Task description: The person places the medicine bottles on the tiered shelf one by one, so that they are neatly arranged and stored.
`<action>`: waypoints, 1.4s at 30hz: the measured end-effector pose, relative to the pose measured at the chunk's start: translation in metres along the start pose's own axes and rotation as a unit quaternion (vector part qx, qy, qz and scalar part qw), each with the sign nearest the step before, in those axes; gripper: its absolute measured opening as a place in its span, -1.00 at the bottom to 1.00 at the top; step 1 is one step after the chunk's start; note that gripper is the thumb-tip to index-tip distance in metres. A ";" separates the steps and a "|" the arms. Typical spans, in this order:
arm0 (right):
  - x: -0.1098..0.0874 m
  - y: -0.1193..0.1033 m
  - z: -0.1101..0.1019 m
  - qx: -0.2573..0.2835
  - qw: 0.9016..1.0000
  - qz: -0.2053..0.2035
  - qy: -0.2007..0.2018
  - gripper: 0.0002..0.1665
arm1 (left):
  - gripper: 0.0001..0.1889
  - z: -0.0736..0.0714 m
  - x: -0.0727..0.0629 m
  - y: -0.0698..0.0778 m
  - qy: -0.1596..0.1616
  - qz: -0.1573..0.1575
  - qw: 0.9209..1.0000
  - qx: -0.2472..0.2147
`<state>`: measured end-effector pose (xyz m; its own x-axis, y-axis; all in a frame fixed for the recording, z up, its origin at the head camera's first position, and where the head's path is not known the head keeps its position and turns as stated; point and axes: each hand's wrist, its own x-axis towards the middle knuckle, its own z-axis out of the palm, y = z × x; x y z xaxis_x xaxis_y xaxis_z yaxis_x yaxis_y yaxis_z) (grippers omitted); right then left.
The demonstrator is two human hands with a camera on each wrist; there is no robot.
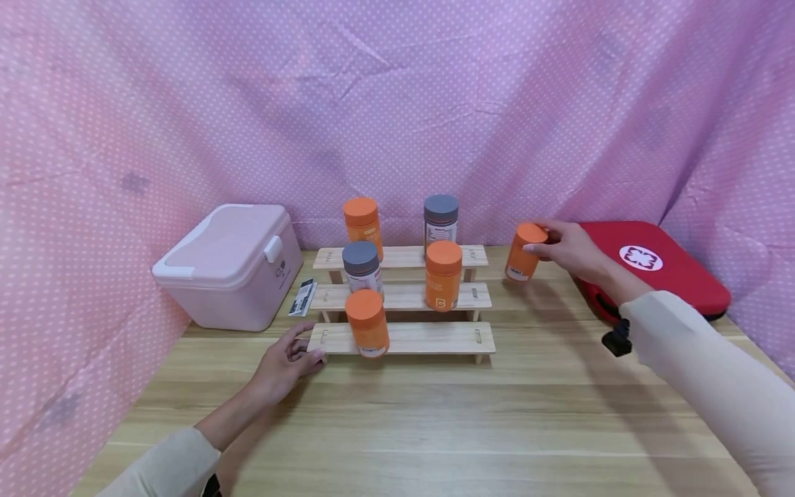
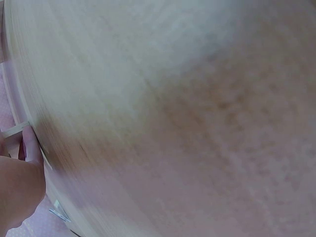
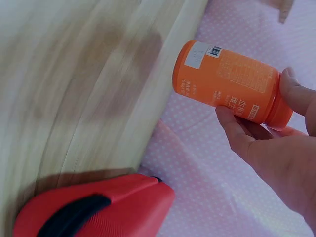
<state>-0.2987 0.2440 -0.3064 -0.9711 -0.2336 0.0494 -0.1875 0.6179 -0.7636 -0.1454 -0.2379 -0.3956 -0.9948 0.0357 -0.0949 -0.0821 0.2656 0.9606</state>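
My right hand (image 1: pixel 574 252) grips an orange pill bottle (image 1: pixel 520 262) near its lid, right of the wooden tiered rack (image 1: pixel 428 338). In the right wrist view the bottle (image 3: pixel 224 81) shows white print and a barcode, thumb on the lid and fingers along its side. My left hand (image 1: pixel 282 366) pinches the left end of the rack's lowest tier. That tier bears an orange bottle (image 1: pixel 368 324). On the middle tier stand a grey-lidded bottle (image 1: pixel 361 261) and an orange one (image 1: pixel 443 279). At the top are an orange bottle (image 1: pixel 362 221) and a grey-lidded one (image 1: pixel 441 217).
A pale pink lidded box (image 1: pixel 230 276) stands at the left, with a small printed card (image 1: pixel 302 298) between it and the rack. To the right lies a red first-aid case (image 1: pixel 658 266) with a white emblem. Dotted pink cloth (image 1: pixel 397 103) hangs behind the wooden table (image 1: pixel 422 428).
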 end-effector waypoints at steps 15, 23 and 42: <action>-0.065 -0.017 -0.010 -0.044 0.998 -0.041 0.001 -0.20 | -0.36 0.001 -0.001 0.003 -0.001 -0.001 1.000 0.004; -0.095 -0.036 -0.002 -0.024 0.997 -0.071 -0.006 -0.26 | -0.36 0.002 -0.002 0.004 -0.003 -0.001 1.000 -0.001; -0.101 -0.081 0.070 0.060 0.983 -0.143 -0.094 -0.30 | -0.38 0.001 0.000 0.002 0.006 -0.008 1.000 0.005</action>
<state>-0.1753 0.1648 -0.2949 -0.8342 -0.5272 0.1619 -0.4197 0.4166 -0.8064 -0.1456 -0.2359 -0.3938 -0.9941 0.0207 -0.1063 -0.0965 0.2760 0.9563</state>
